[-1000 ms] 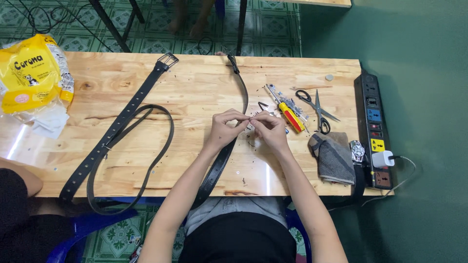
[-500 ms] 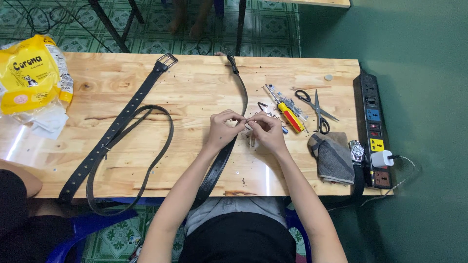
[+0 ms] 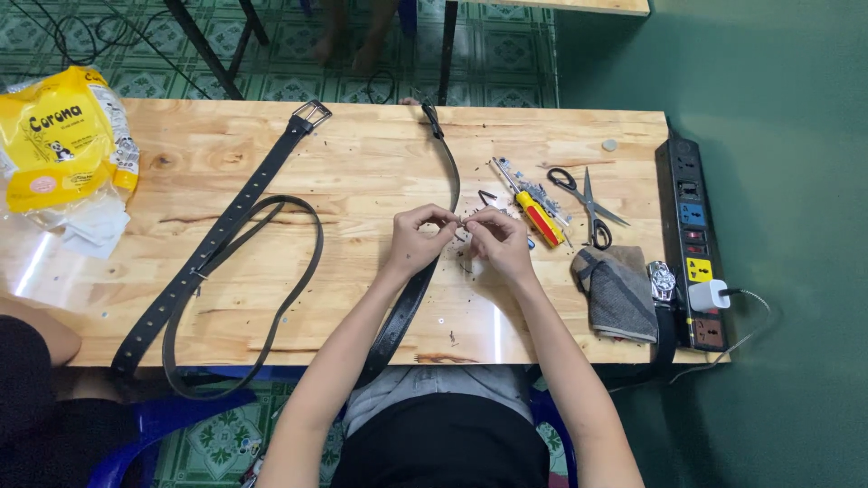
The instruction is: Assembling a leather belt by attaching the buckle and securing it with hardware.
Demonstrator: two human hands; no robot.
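My left hand and my right hand meet over the middle of a pale wooden table. Their fingertips pinch one tiny metal part between them; it is too small to tell what it is. A black belt runs from the far edge down under my left hand and off the near edge. A red and yellow screwdriver lies just right of my right hand.
A second black belt with a silver buckle lies looped at the left. Scissors, a grey cloth, a wristwatch and a black power strip sit at the right. A yellow bag lies at the far left. Another person's arm shows at the left edge.
My hands have stayed in place over the belt; only the fingers shift slightly around the small part.
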